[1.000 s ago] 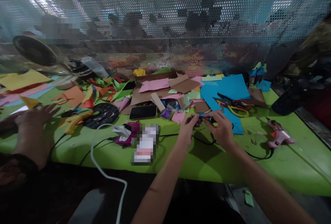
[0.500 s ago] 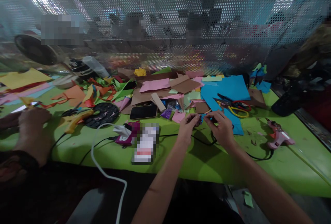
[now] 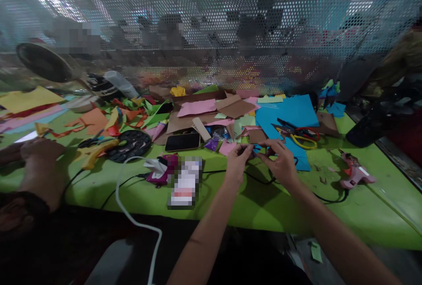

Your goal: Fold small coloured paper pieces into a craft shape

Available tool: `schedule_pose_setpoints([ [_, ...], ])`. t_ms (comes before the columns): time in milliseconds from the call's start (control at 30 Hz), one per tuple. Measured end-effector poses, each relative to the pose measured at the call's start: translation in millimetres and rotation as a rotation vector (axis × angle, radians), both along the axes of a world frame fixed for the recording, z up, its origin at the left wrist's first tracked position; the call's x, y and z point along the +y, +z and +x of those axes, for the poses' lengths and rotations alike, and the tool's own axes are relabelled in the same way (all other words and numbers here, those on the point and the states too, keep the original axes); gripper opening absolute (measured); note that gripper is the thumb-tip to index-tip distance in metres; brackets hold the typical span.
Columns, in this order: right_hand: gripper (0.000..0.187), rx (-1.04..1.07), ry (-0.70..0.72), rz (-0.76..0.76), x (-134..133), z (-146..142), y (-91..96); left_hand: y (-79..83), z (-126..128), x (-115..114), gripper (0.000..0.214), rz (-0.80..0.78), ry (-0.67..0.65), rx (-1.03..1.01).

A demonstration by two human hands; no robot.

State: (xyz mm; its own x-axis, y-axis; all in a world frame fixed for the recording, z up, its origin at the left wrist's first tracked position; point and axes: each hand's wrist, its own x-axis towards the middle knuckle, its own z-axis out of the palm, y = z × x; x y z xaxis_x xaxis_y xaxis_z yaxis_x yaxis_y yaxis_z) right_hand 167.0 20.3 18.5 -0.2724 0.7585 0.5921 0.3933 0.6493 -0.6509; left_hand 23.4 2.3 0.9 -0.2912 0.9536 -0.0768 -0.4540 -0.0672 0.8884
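Between my two hands is a small piece of blue paper (image 3: pixel 256 148), pinched by the fingers on both sides. My left hand (image 3: pixel 238 160) is closed on its left part, thumb against fingers. Closed on the right part is my right hand (image 3: pixel 279 158). The fingers cover most of the piece, so its shape is hard to make out. Just behind the hands lie pink paper scraps (image 3: pixel 227 147) and a large blue sheet (image 3: pixel 290 111). Scissors with red and yellow handles (image 3: pixel 301 138) rest on the blue sheet.
A pink glue gun (image 3: pixel 356 173) lies at the right, a yellow one (image 3: pixel 99 151) at the left. A dark phone (image 3: pixel 183 142), a lit phone (image 3: pixel 185 184) and a tissue pack (image 3: pixel 161 171) are left of my hands. A co-worker's hand (image 3: pixel 42 151) is far left.
My hands have shifted slightly with the blue paper between them, and more of its blue surface shows. The co-worker's hand at the left has moved a little.
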Motion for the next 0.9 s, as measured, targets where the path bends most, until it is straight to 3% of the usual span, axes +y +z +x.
schedule_pose_setpoints([
  [233,0.010,0.009,-0.002,-0.030,3.9,-0.5,-5.5,-2.4,0.0,0.1,0.037,0.002,-0.017,0.032],
  [900,0.016,-0.085,-0.073,0.045,5.2,3.9,-9.2,-2.9,3.0,0.3,0.035,0.010,-0.011,0.115],
])
